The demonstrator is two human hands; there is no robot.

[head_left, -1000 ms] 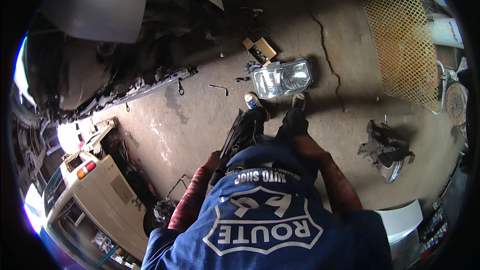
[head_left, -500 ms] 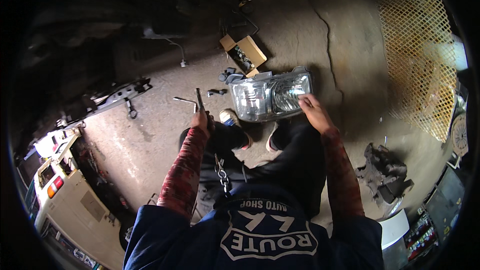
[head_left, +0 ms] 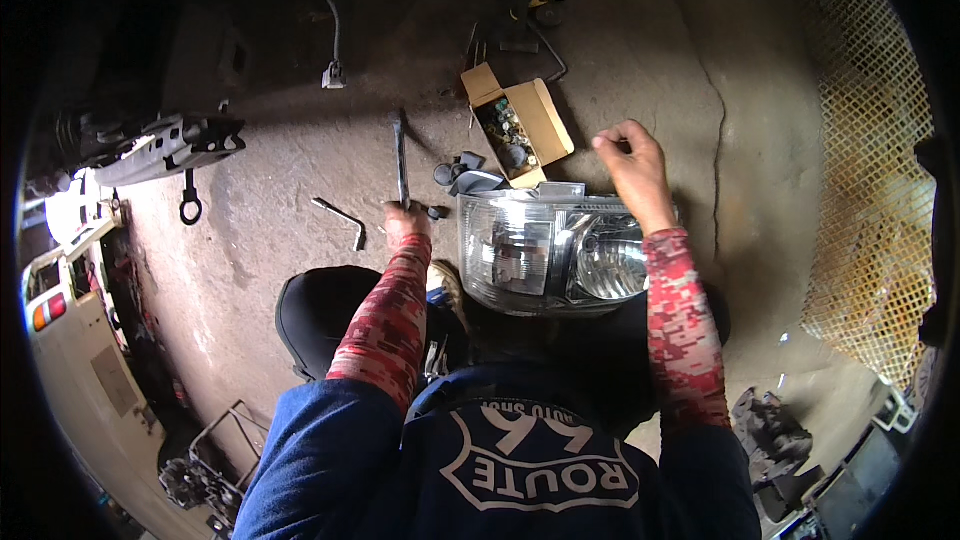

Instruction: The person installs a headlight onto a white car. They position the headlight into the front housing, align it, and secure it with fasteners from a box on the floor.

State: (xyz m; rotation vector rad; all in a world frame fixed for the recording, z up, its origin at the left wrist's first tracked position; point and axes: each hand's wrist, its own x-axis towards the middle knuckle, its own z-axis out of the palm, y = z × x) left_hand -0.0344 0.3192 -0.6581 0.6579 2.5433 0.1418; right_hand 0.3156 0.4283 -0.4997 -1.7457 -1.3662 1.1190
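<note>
My left hand [head_left: 406, 223] grips a long metal tool [head_left: 400, 155], held upright in the view, left of the headlight assembly [head_left: 508, 250]. My right hand [head_left: 632, 162] is raised over the headlight's upper right, just right of an open cardboard box [head_left: 552, 125] of small hardware. Its fingers are curled, and whatever they may hold is too small to make out. Black plastic parts [head_left: 465, 175] lie between the box and the left tool. A bent wrench [head_left: 342, 218] lies left of my left hand.
A dark vehicle underside with a hanging connector [head_left: 334, 75] fills the upper left, beside a metal bracket [head_left: 185, 145]. A cream vehicle body [head_left: 75, 360] is at lower left. Rusty mesh [head_left: 860, 190] runs along the right; a dark mechanical part [head_left: 770, 440] lies below it.
I have gone from standing to squatting by the headlight. My left hand has taken the metal tool forward. My right hand has risen from my leg, past the lamp, toward the box.
</note>
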